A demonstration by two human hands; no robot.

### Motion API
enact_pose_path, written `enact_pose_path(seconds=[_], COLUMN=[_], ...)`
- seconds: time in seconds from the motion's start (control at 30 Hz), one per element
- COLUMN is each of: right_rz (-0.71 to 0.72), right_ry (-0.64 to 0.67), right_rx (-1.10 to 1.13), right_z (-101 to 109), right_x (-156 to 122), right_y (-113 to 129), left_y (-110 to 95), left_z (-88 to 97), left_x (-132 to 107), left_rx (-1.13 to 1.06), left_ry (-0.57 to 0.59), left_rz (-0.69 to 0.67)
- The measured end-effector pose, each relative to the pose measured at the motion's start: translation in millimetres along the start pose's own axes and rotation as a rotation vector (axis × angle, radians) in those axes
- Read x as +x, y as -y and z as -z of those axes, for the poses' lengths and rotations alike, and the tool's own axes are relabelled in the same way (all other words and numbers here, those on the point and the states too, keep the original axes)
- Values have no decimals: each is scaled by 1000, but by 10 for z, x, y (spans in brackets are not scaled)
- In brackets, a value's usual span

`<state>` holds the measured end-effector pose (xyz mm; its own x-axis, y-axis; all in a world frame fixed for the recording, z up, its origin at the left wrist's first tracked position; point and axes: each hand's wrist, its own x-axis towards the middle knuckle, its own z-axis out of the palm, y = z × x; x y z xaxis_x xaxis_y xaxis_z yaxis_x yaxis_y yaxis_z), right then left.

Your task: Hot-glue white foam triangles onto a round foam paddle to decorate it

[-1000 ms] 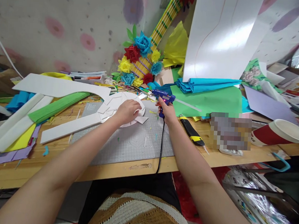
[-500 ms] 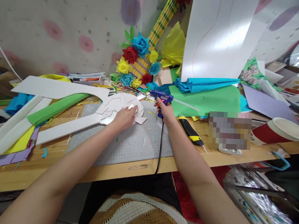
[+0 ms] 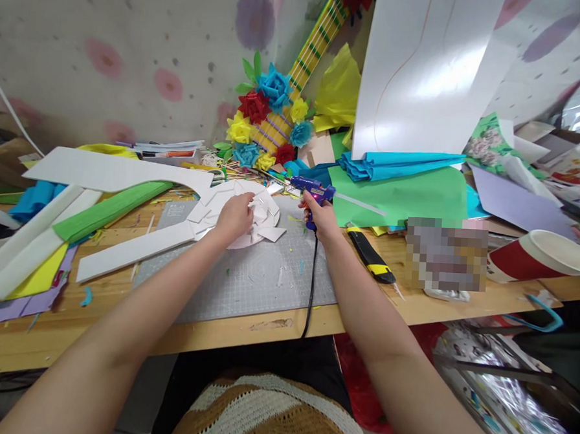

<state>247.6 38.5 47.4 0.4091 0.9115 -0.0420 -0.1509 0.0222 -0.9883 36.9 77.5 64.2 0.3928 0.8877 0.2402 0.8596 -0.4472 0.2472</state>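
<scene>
In my right hand [image 3: 323, 217] is a blue hot glue gun [image 3: 312, 187], its nozzle pointing left and a clear glue stick [image 3: 361, 204] sticking out behind. My left hand [image 3: 236, 217] is over a round white board piece [image 3: 246, 243], its fingers curled together. Whatever they hold is hidden. Several flat white offcuts [image 3: 270, 233] lie overlapping on the round piece, some tilted up. A long white strip [image 3: 135, 254] extends from it to the lower left. Under all this lies a grey cutting mat [image 3: 257, 286].
A yellow paper guitar [image 3: 270, 126] with paper flowers leans at the back. Right of the glue gun lies a black and yellow utility knife [image 3: 370, 255]. A red and white paper cup [image 3: 535, 257] stands near the right edge. The gun's black cord [image 3: 311, 286] hangs over the table's front edge.
My left hand has lifted and shifted slightly left, and its fingers have drawn in from lying over the white pieces. The right hand with the glue gun stays almost in place.
</scene>
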Motion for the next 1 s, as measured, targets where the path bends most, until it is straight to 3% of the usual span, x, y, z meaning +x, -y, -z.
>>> enact_pose_path(seconds=[0.17,0.37,0.53,0.7,0.8,1.0], right_rz=[4,-18,14,22,15,4], right_ry=[0,-9,4,-1,-3,4], right_rx=[2,3,30,22,26,13], right_z=[2,-6,-5,-5,-5,-5], right_x=[26,22,20,22,20,17], right_y=[-29,-18,-38,-56,-52,-43], left_y=[148,116,84,44,-1,-66], left_z=[-35,-39,-92,-58,-4,22], left_x=[277,455,421,335,276,211], left_rx=[37,87,121,78,8,-64], left_ry=[48,159,117,33,62,218], left_rz=[1,15,-3,-172,-213,-140])
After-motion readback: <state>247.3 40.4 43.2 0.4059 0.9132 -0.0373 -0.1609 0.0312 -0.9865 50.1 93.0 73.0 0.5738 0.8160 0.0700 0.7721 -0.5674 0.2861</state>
